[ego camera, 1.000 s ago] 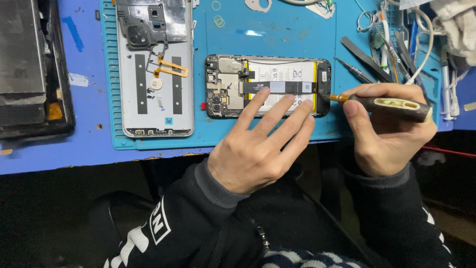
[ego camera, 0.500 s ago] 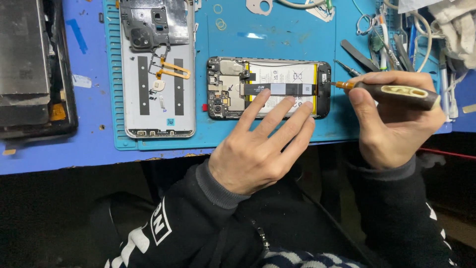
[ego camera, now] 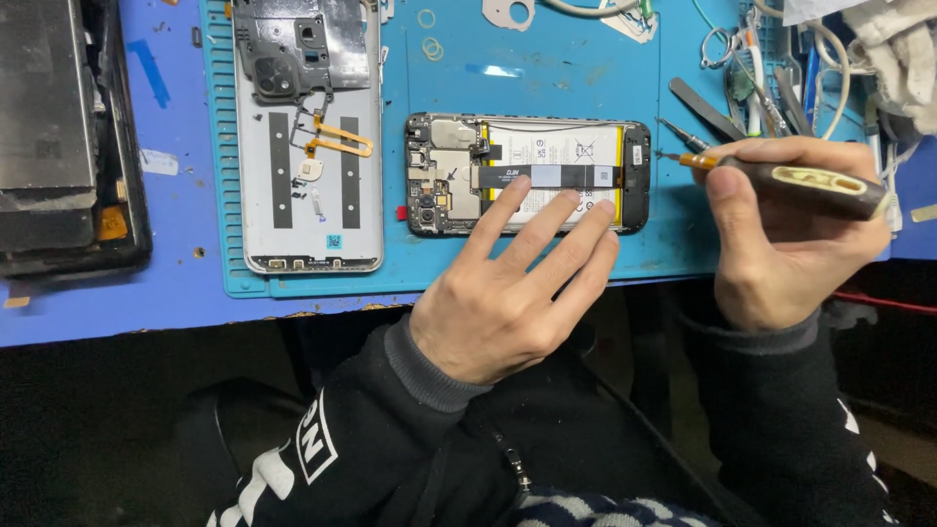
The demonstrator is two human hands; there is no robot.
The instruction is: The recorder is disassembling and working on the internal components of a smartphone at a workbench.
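Opened phone (ego camera: 459,176) lies flat on the teal work mat (ego camera: 547,59), back off, battery and board exposed. My left hand (ego camera: 508,293) is open, fingers spread, fingertips (ego camera: 520,185) resting on the phone's battery and near edge. My right hand (ego camera: 781,234) is closed around a dark-handled screwdriver (ego camera: 781,181), just right of the phone; its orange-collared tip points at the phone's right end, contact unclear. The removed pale back cover (ego camera: 310,205) lies left of the phone. Tweezers (ego camera: 708,109) lie up and right of the phone.
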